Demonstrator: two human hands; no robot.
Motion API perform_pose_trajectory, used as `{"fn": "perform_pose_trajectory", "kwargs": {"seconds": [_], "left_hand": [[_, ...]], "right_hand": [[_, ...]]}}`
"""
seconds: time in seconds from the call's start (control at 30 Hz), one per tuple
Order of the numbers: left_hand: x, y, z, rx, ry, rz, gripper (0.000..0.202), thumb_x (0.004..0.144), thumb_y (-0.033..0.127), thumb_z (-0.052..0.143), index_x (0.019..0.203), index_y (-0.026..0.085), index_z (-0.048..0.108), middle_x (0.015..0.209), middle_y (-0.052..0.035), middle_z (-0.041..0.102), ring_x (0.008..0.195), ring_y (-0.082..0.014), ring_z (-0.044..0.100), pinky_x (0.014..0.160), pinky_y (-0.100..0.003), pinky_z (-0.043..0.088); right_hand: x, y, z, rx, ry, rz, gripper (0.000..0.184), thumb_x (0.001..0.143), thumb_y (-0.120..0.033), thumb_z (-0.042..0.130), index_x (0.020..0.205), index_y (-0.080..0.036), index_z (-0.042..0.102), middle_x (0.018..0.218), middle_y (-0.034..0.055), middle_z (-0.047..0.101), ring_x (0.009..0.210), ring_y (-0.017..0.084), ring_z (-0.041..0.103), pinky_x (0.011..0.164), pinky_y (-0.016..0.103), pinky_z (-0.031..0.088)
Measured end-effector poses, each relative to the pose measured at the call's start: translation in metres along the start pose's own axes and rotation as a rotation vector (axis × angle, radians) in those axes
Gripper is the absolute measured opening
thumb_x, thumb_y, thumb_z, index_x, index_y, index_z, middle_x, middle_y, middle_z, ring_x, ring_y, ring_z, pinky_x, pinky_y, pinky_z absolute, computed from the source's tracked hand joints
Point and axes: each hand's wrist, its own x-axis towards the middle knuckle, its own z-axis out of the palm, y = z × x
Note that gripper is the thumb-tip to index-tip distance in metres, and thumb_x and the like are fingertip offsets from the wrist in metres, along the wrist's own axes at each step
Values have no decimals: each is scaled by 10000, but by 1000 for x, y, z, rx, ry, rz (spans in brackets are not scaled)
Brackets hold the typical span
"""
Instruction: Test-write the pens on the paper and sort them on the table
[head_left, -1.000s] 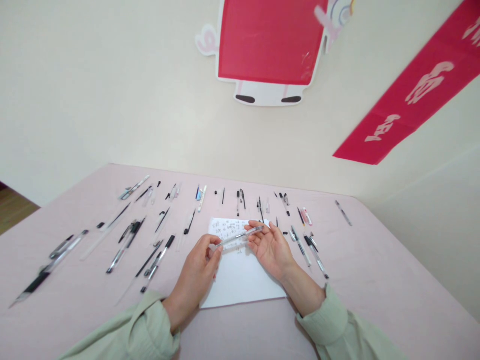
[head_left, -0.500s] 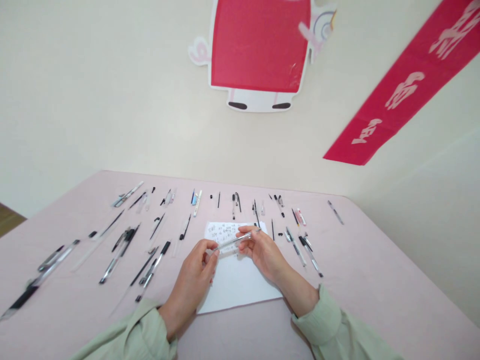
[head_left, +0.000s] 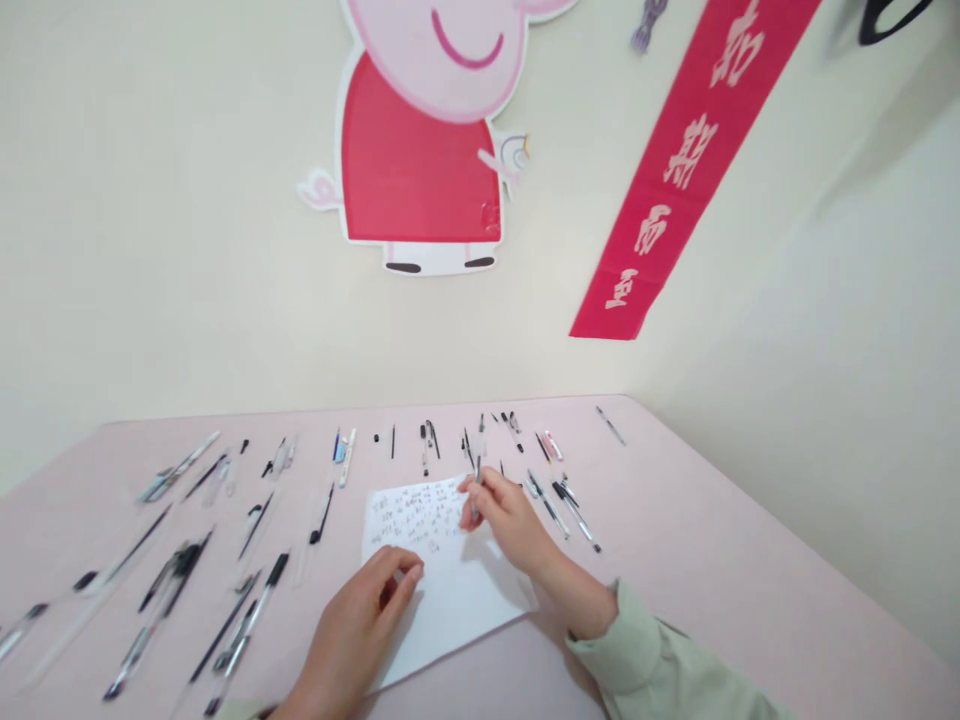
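My right hand (head_left: 514, 520) is closed on a slim pen (head_left: 478, 478), which stands nearly upright between thumb and fingers over the right part of a white sheet of paper (head_left: 457, 610). Rows of handwriting cover the upper part of the sheet. On the paper's left edge rests my left hand (head_left: 364, 620), its fingers curled in and the thumb against the index finger. Nothing shows between them.
Disassembled pens, caps and refills lie over the pink tablecloth (head_left: 720, 600). A black-capped pen (head_left: 251, 625) lies left of my left hand, and clear pens (head_left: 577, 515) lie to the right. A pig cutout (head_left: 420, 180) and a red banner (head_left: 675, 180) hang on the wall.
My left hand has let go of the pen and come down onto the paper. The right hand has turned the pen from nearly level to upright. The view has tilted up and shifted right.
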Motion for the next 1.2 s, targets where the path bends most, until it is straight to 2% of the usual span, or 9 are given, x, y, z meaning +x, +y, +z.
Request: {"fn": "perform_pose_trajectory", "kwargs": {"seconds": [0.07, 0.17, 0.27, 0.33, 0.4, 0.57, 0.83, 1.03, 1.2], "left_hand": [[0, 0, 0, 17, 5, 0, 339, 920, 488, 388, 826, 242, 602, 753, -7, 641, 665, -182, 590, 639, -276, 441], [0, 1, -1, 26, -11, -12, 355, 922, 497, 370, 805, 243, 589, 745, -5, 636, 687, -188, 597, 647, -276, 440], [1, 3, -1, 28, -24, -34, 354, 918, 498, 369, 796, 245, 584, 755, -1, 639, 701, -189, 602, 656, -273, 438], [1, 4, -1, 29, -18, -41, 355, 912, 501, 370, 789, 247, 585, 768, 0, 645, 713, -190, 608, 660, -271, 439], [1, 5, 0, 33, -16, -44, 360, 908, 510, 368, 788, 249, 584, 773, 2, 648, 717, -190, 611, 662, -270, 440], [0, 5, 0, 53, -18, -57, 372, 911, 523, 348, 808, 254, 585, 763, 8, 643, 707, -187, 610, 661, -269, 438], [2, 2, 1, 36, -22, -46, 365, 900, 521, 368, 804, 247, 590, 775, -4, 657, 715, -184, 615, 656, -255, 450], [0, 5, 3, 7, 45, -68, 361, 909, 504, 367, 772, 251, 585, 729, 13, 639, 691, -171, 605, 651, -243, 441], [1, 1, 2, 30, -22, -55, 359, 908, 510, 372, 784, 254, 591, 728, 19, 639, 690, -163, 613, 638, -225, 449]], "right_hand": [[4, -1, -38, -136, 175, -45, 238, 889, -401, 526, 960, -188, 605, 539, -46, 562, 514, 119, 512, 538, 231, 395], [-4, 10, -117, -495, 483, -33, 310, 874, -421, 506, 1052, -179, 583, 504, -67, 499, 472, 134, 460, 507, 242, 348], [-30, 28, -201, -935, 780, 229, 377, 904, -403, 415, 1156, -150, 538, 639, 6, 601, 599, 194, 564, 567, 285, 381], [-48, 37, -243, -1156, 862, 493, 404, 917, -354, 388, 1244, -135, 482, 818, 78, 669, 753, 234, 626, 630, 314, 411], [-59, 43, -268, -1205, 874, 560, 421, 920, -316, 383, 1281, -111, 455, 948, 134, 676, 858, 264, 639, 679, 342, 429], [-54, 50, -281, -1349, 802, 578, 377, 909, -271, 400, 1251, -154, 509, 1202, 148, 573, 1021, 267, 608, 758, 353, 457], [-12, 59, -297, -1383, 799, 611, 378, 935, -293, 352, 1206, -223, 605, 1131, 123, 548, 938, 259, 637, 728, 358, 499], [23, 68, -300, -1382, 799, 594, 383, 942, -276, 357, 1223, -219, 610, 1158, 127, 537, 977, 249, 627, 768, 347, 500], [35, 71, -301, -1373, 795, 570, 392, 943, -254, 362, 1256, -206, 592, 1162, 127, 549, 996, 233, 619, 770, 314, 490]]}}
